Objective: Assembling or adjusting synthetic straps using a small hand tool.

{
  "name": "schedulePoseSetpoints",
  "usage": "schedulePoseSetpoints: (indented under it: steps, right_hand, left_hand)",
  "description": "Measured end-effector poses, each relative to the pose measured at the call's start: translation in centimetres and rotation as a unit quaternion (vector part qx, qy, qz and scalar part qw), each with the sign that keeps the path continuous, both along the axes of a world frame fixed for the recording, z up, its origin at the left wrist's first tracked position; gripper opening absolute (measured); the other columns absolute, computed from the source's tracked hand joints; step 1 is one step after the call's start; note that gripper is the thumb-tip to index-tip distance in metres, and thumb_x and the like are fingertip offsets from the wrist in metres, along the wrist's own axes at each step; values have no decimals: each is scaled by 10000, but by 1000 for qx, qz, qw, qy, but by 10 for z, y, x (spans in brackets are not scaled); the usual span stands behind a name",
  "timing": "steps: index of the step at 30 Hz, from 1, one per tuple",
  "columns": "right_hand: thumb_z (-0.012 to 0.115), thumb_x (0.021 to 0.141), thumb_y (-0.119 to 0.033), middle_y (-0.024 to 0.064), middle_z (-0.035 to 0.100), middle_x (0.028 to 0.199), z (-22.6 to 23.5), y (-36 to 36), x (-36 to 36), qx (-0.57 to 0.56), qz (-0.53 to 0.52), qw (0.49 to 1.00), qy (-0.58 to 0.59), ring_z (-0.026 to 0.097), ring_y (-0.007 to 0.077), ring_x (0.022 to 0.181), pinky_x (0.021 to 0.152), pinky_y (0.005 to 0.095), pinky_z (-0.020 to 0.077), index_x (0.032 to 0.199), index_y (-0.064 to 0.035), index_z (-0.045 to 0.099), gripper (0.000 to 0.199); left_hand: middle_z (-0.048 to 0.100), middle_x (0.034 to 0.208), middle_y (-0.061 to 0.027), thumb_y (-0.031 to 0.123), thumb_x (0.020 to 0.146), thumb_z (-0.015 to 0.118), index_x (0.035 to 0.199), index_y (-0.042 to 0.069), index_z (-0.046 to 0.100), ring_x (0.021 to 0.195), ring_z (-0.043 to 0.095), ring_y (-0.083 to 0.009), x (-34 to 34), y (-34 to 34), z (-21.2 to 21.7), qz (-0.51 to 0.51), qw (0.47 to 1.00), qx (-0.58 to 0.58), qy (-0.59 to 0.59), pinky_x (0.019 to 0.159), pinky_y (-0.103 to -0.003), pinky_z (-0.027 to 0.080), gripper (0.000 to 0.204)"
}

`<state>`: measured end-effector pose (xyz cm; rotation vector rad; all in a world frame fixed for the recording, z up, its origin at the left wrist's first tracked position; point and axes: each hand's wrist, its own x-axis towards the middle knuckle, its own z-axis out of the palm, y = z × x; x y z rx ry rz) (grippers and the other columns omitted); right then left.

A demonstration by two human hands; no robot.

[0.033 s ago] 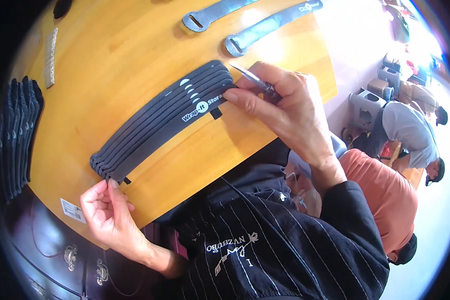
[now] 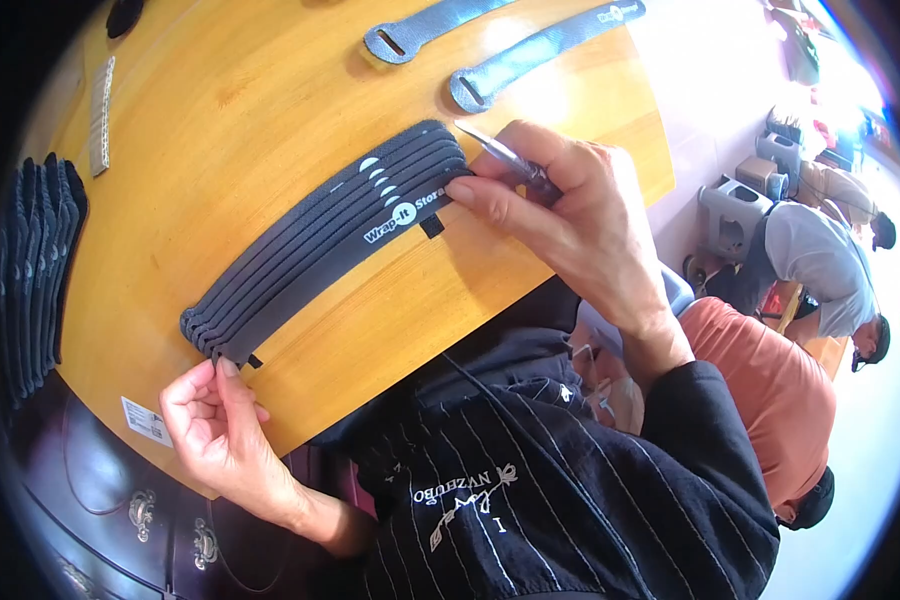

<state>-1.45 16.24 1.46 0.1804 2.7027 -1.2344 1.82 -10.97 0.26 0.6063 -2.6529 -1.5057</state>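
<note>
Several black fabric straps lie overlapped in a fanned row on the wooden table, with white print on the nearest one. My left hand pinches the left end of that nearest strap between thumb and fingertip. At the row's right end, my right hand presses its thumb on the strap's edge. A slim, pointed metal tool with a dark grip is held in the right hand, its tip pointing up and left. Two small black tabs stick out below the nearest strap.
Two loose straps with slotted round ends lie farther off. More black straps hang over the table's left edge. A short ridged strip and a white label are on the left. Other people sit at the right.
</note>
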Motion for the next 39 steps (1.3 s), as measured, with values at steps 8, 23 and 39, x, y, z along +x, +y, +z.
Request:
schedulePoseSetpoints:
  steps: [8,23,39]
  right_hand:
    - [742,817,-209,21,608,649,5,-2,-4,-18,-19,999,-25,524,51,569,530,213,405,854,-15,642,221]
    - [755,800,-199,-3,551,637,4,-5,-5,-21,-39,999,-23,462,54,566,524,218,373,837,-21,607,234]
    - [731,806,-70,-67,493,686,-5,9,-13,-19,-10,999,-24,413,13,621,571,178,339,885,-39,609,149]
  left_hand:
    - [520,678,-2,65,867,677,906,9,572,541,442,-42,-2,2,1,1,1000,19,1,494,-164,350,125]
    - [516,685,-11,32,860,669,907,5,550,540,443,-37,-5,-2,0,-1,998,57,-10,454,-165,361,131]
    - [563,545,-28,98,884,652,886,52,488,384,480,-59,-29,-15,25,-25,960,176,-217,354,-178,305,171]
